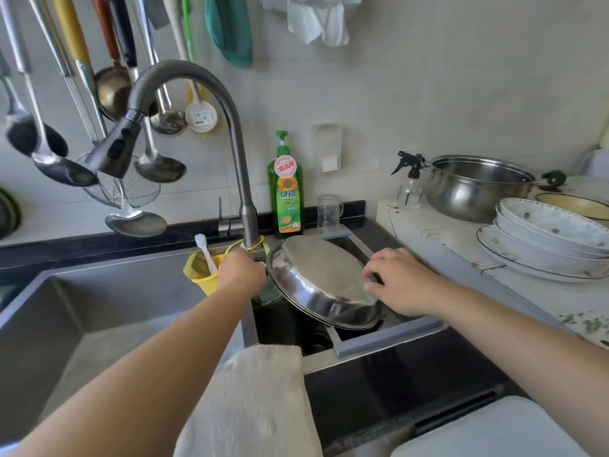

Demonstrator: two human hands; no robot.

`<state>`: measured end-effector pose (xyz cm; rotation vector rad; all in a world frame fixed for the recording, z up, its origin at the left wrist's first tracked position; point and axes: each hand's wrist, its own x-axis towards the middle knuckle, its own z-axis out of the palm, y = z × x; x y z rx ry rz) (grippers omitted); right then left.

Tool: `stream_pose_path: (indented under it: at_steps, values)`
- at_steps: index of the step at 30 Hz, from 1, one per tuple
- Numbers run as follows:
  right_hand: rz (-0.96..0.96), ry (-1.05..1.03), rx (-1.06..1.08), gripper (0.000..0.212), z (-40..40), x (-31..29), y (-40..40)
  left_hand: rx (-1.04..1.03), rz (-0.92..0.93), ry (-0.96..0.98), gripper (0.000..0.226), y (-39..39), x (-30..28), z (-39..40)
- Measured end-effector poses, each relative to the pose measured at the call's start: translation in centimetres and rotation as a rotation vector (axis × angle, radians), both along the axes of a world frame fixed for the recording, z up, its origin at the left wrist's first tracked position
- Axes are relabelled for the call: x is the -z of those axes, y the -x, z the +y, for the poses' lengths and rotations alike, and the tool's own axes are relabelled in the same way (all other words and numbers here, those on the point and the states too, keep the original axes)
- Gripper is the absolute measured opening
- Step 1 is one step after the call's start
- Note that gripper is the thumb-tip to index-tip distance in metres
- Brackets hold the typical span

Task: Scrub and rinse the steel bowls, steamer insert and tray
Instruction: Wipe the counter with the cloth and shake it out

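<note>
A round steel tray (316, 278) lies upside down and tilted over the small right sink compartment (389, 338). My right hand (398, 282) rests on its right rim, fingers curled over the edge. My left hand (242, 272) is at the tray's left edge beside the faucet base and grips a green cloth (268, 296) that hangs below it. What lies under the tray is hidden.
A curved faucet (230, 136) arches left over the large sink (99, 308). A yellow cup with a brush (201, 268), a green soap bottle (286, 192) and a glass mug (329, 211) stand behind. Stacked plates (547, 239) and a steel pot (474, 186) sit right. A towel (253, 400) drapes the front.
</note>
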<state>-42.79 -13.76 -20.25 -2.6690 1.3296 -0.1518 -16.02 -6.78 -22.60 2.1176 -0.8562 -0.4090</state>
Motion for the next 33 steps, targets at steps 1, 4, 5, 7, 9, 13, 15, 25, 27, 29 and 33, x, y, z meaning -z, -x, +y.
stream_pose_path:
  at_steps: [1,4,5,7,9,13,15,25,27,29,33]
  values:
    - [-0.015,-0.005,-0.003,0.034,0.1,0.0,-0.3,0.019,0.011,-0.002,0.018,-0.5,0.1,0.8]
    - [-0.084,-0.024,-0.017,0.033,0.6,0.0,-1.5,0.090,0.295,0.042,0.015,-2.8,0.1,4.0]
    - [-0.122,-0.025,-0.029,0.032,1.0,0.0,-2.2,0.102,0.396,0.087,0.014,-3.8,-0.5,5.5]
    - [-0.216,-0.023,-0.049,0.028,1.7,-0.1,-3.5,0.115,0.528,0.257,0.014,-5.8,-1.8,8.1]
    - [-0.289,-0.021,-0.075,0.025,2.8,0.1,-5.3,0.086,0.594,0.344,0.018,-8.7,-1.6,10.0]
    - [-0.313,-0.022,-0.161,0.019,6.3,1.3,-8.5,-0.036,-0.040,-0.526,0.044,-13.2,5.7,13.5]
    - [-0.307,-0.028,-0.228,0.018,8.3,2.2,-9.5,0.071,-0.238,-0.682,0.050,-13.9,6.7,15.1]
    - [-0.047,-0.170,-0.509,0.056,18.1,6.1,-11.4,0.281,-0.301,-0.355,0.025,-7.3,4.2,20.3]
    - [0.120,-0.131,-0.540,0.068,18.9,7.1,-11.1,0.243,-0.336,-0.334,0.026,-6.6,4.6,21.8]
    - [0.186,-0.066,-0.529,0.068,19.0,7.7,-10.2,0.205,-0.382,-0.327,0.027,-6.2,5.3,23.6]
    - [0.248,-0.062,-0.490,0.062,17.9,7.3,-7.1,0.174,-0.439,-0.200,0.022,-5.9,6.6,27.5]
